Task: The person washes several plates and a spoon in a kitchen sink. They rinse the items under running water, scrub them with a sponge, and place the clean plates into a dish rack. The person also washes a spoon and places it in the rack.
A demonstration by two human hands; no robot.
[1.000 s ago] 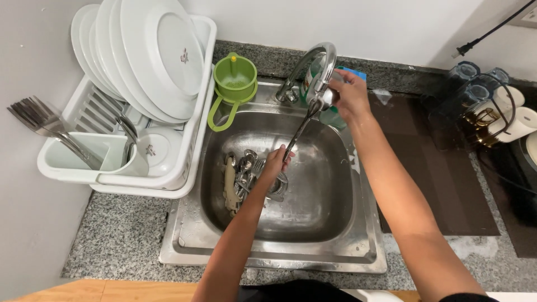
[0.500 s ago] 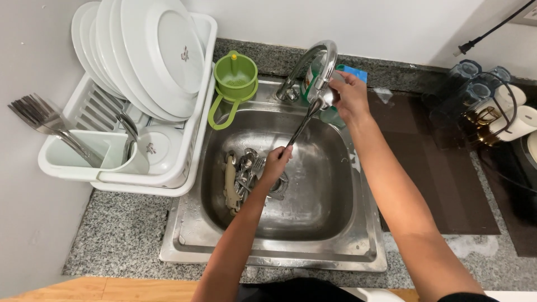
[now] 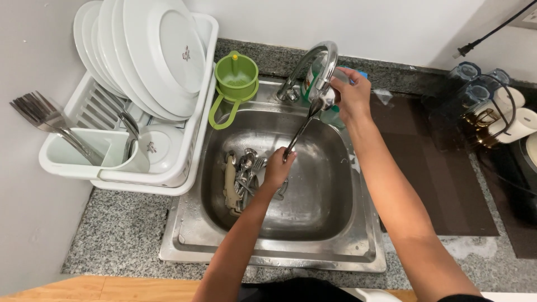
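My left hand (image 3: 278, 168) low in sink (image 3: 335, 246), fingers closed on cutlery (image 3: 241, 173) under water stream. Right hand (image 3: 351, 96) fingers gripping faucet (image 3: 320, 67). Risk: wet cutlery slips, water splashes on surface (image 3: 123, 235).

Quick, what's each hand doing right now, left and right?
Left hand: closed among the cutlery in the sink; exact item unclear.
Right hand: gripping the faucet.

A green dish-soap bottle (image 3: 311, 70) is standing on the bench behind the sink, mostly hiding behind the faucet (image 3: 319, 72); its label is too obscured to make out. Beside it, a blue packet-like edge (image 3: 361, 73) is peeking out. No signs or screens are showing.
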